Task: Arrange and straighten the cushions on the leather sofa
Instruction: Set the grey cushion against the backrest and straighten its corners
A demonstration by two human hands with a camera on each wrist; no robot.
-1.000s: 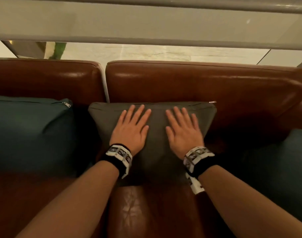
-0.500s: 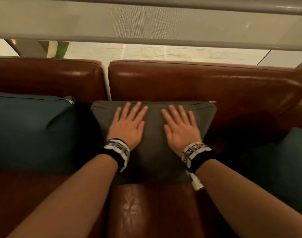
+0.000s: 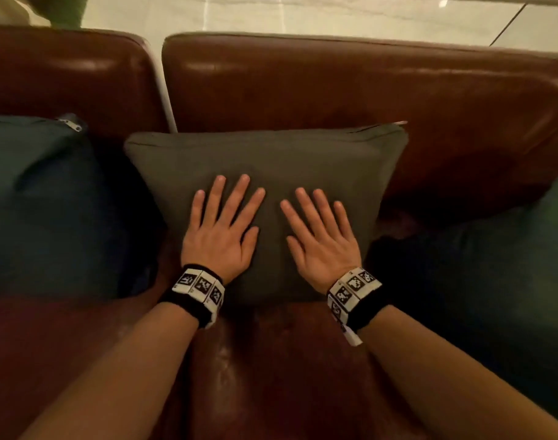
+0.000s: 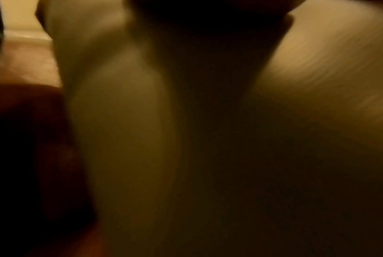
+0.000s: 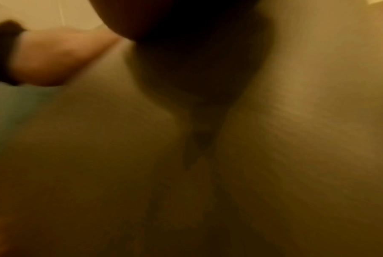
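Observation:
A grey-green cushion [image 3: 271,154] leans against the brown leather sofa back [image 3: 335,84] in the middle of the head view. My left hand [image 3: 222,223] lies flat on the cushion's front with straight, spread fingers. My right hand [image 3: 319,230] lies flat beside it in the same way. Neither hand grips anything. Both wrist views are dim and blurred: the left wrist view shows only cushion fabric [image 4: 318,52], and in the right wrist view the other hand [image 5: 58,57] rests on the fabric [image 5: 307,87].
A dark teal cushion [image 3: 39,201] with a zip at its top corner stands to the left. Another dark teal cushion [image 3: 509,265] lies at the right. The leather seat [image 3: 271,360] shows below the hands. Pale floor [image 3: 303,14] lies behind the sofa.
Both hands have slid down the cushion's front from near its top edge to its middle, staying flat. The camera has tilted down and closer.

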